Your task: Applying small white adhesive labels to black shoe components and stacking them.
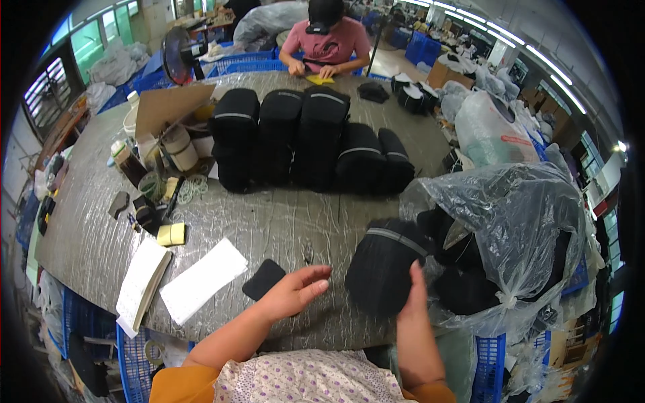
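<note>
A thick bundle of black fabric pieces, with a grey band across its upper part, is at the front right of the table. My right hand is against its right side with the thumb up; its other fingers are mostly hidden, and it appears to grip the bundle. To the left of the bundle, my left hand is apart from it, fingers stretched out and holding nothing. Close by that hand lies a single black fabric piece with rounded corners.
Tall banded black stacks stand mid-table. A clear plastic bag with black pieces is at right. Papers, a notebook, a yellow roll and bottles sit left. Across the table a person handles something yellow.
</note>
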A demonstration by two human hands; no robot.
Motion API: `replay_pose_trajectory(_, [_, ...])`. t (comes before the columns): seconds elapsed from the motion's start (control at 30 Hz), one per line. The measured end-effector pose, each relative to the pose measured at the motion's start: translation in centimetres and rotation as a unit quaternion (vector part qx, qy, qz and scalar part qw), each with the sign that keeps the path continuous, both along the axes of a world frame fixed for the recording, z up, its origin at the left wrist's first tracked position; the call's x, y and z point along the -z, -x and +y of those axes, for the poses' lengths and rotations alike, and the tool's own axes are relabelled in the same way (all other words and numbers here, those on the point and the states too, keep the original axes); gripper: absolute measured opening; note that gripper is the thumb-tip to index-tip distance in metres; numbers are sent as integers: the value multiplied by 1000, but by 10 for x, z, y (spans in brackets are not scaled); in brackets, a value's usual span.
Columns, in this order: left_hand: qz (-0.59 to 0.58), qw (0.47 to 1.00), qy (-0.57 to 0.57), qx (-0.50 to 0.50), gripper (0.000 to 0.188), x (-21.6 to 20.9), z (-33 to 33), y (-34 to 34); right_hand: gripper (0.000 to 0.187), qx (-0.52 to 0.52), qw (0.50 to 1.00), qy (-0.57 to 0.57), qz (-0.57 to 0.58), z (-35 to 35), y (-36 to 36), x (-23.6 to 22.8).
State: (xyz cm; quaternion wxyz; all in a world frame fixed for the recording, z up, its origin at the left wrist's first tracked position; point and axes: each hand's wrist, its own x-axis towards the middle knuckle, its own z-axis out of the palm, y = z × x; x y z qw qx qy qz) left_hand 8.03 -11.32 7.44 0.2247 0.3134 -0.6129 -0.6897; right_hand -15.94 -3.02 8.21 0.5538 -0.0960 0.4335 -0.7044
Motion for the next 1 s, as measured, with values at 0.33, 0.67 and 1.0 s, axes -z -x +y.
replay_pose_trajectory(0.33, [-38,999,18,-13,45,18,-3,-17,49,-120,989,67,61,-223,96,-114])
replay_pose_trajectory(0.67, [-15,992,-37,-117,36,12,-9,-53,63,-105,916,-155,354,-301,71,-106])
replay_pose_trajectory(1.0, [2,995,-22,-99,31,11,-9,-52,94,-131,919,-153,340,-303,91,-94])
